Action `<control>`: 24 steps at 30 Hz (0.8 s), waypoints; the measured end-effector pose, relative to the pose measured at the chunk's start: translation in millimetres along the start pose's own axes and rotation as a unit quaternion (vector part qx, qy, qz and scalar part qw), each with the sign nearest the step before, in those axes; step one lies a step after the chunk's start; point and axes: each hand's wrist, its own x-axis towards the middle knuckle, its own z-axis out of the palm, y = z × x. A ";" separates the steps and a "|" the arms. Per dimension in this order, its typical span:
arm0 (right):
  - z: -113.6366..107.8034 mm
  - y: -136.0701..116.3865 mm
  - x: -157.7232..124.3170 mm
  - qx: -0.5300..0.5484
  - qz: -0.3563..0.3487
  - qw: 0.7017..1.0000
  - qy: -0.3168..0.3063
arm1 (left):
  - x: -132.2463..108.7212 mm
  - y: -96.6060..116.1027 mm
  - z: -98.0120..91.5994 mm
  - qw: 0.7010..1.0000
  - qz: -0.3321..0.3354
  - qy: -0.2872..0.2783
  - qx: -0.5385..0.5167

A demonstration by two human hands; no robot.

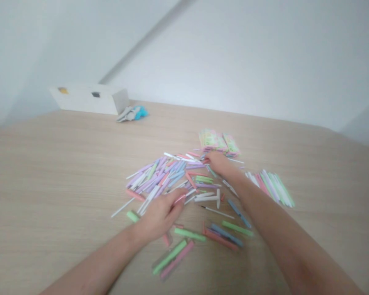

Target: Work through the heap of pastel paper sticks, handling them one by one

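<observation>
A loose heap of pastel pen parts in pink, purple, green, blue and white lies spread over a light wooden table. My left hand rests palm down at the near edge of the heap, fingers together and curled over some pieces; the picture is blurred and what it holds is unclear. My right hand reaches to the far side of the heap, close to several stacked pastel packets; its fingers are smeared. A neat row of assembled pens lies right of my right forearm.
A white cardboard box stands at the table's far left by the white wall. A grey and blue crumpled thing lies beside it. Loose green, pink and blue barrels lie between my forearms.
</observation>
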 end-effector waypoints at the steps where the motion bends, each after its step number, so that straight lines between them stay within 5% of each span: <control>1: 0.4 1.1 1.8 0.003 0.001 1.000 0.006 | 0.0 0.7 -0.3 1.000 0.002 -0.002 -0.001; 10: 0.8 1.4 2.6 0.092 -0.009 0.994 0.050 | -0.7 3.2 -1.0 1.000 0.005 -0.002 0.006; 18: -5.7 -27.6 -43.2 0.296 -0.044 0.953 0.039 | -1.5 1.5 -0.1 1.000 0.006 0.009 -0.008; 19: -5.2 -33.1 -52.0 0.334 -0.046 0.941 0.040 | -1.3 1.1 0.2 1.000 0.006 0.010 -0.009; 22: -4.4 -49.1 -78.7 0.596 -0.030 0.802 0.021 | -0.5 0.5 1.0 1.000 0.013 0.020 -0.020; 24: -6.7 -59.2 -95.1 0.668 -0.004 0.743 0.023 | -0.3 0.9 0.8 0.999 0.021 0.027 -0.027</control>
